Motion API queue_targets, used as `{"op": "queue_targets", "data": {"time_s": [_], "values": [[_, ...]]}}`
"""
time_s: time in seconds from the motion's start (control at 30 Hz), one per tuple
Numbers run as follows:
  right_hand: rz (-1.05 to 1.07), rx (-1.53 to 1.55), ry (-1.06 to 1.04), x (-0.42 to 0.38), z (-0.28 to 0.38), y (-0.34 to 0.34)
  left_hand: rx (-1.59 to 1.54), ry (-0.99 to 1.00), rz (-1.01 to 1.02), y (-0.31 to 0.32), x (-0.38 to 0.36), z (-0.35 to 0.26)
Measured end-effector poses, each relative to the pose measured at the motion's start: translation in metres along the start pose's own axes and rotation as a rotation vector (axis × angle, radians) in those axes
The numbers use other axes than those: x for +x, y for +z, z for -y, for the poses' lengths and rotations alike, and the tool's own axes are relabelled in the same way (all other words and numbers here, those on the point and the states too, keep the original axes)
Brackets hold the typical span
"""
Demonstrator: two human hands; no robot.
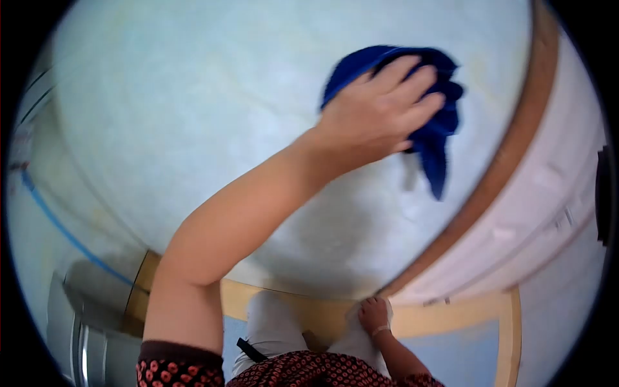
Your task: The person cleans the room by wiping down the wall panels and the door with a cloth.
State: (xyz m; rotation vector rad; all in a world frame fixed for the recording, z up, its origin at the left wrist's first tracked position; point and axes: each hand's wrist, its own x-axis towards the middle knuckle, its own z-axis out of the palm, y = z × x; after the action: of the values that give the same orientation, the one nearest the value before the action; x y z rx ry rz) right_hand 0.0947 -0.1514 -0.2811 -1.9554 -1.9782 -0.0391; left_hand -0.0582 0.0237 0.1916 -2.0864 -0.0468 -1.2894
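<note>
My left hand (380,113) reaches up from the lower left and presses a crumpled dark blue cloth (438,151) against a pale, faintly stained wall (193,116). Its fingers are bent over the cloth and slightly blurred. One corner of the cloth hangs down below the hand. Low in the view, my right hand (374,314) rests on my right leg in light trousers (361,338), by the lower end of a brown wooden strip. Its fingers lie stretched out, with no object seen in them.
The brown wooden strip (516,138) curves down the right side, bordering a whitish panel (516,219). A blue line or cord (71,238) runs along the left. Tan wooden edging (445,313) crosses below, near a blue surface (451,351). A grey metallic object (84,348) stands lower left.
</note>
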Motion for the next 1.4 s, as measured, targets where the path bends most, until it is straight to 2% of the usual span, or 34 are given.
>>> {"op": "queue_targets", "data": {"time_s": [0.03, 0.07, 0.27, 0.33, 0.43, 0.47, 0.57, 0.7, 0.83, 1.0, 1.07, 1.33, 1.4], "values": [[0.083, -0.007, 0.027, -0.008, 0.008, -0.013, -0.024, -0.006, 0.021, 0.003, -0.005, -0.015], [0.002, 0.038, 0.016, -0.013, 0.006, -0.009, -0.039, -0.009, 0.044, 0.009, -0.011, -0.025], [-0.054, -0.014, 0.112, -0.035, 0.01, -0.049, 0.033, 0.009, 0.051, 0.025, -0.021, -0.027], [-0.014, -0.048, 0.182, -0.046, 0.007, -0.068, 0.029, -0.01, 0.097, 0.024, -0.021, -0.032], [-0.024, -0.16, 0.473, -0.068, -0.01, -0.076, 0.018, -0.027, 0.104, 0.022, -0.019, -0.036], [-0.029, -0.159, 0.483, -0.076, -0.014, -0.078, 0.023, -0.039, 0.117, 0.021, -0.017, -0.037], [0.148, -0.22, 0.649, -0.091, -0.034, -0.069, 0.05, -0.029, 0.11, 0.026, -0.017, -0.036], [0.255, -0.271, 0.779, -0.116, -0.047, -0.07, 0.091, -0.042, 0.103, 0.019, -0.007, -0.039], [0.281, -0.231, 0.834, -0.131, -0.063, -0.074, 0.14, -0.072, 0.134, 0.023, -0.008, -0.045], [0.137, -0.172, 0.838, -0.151, -0.061, -0.074, 0.159, -0.056, 0.071, 0.029, -0.005, -0.055], [0.122, -0.159, 0.837, -0.153, -0.061, -0.075, 0.129, -0.082, 0.158, 0.029, -0.005, -0.063], [0.142, -0.145, 0.825, -0.153, -0.059, -0.08, -0.022, 0.234, 0.358, 0.057, -0.047, -0.096], [0.145, -0.127, 0.835, -0.155, -0.06, -0.081, -0.016, 0.289, 0.352, 0.062, -0.05, -0.103]]}}
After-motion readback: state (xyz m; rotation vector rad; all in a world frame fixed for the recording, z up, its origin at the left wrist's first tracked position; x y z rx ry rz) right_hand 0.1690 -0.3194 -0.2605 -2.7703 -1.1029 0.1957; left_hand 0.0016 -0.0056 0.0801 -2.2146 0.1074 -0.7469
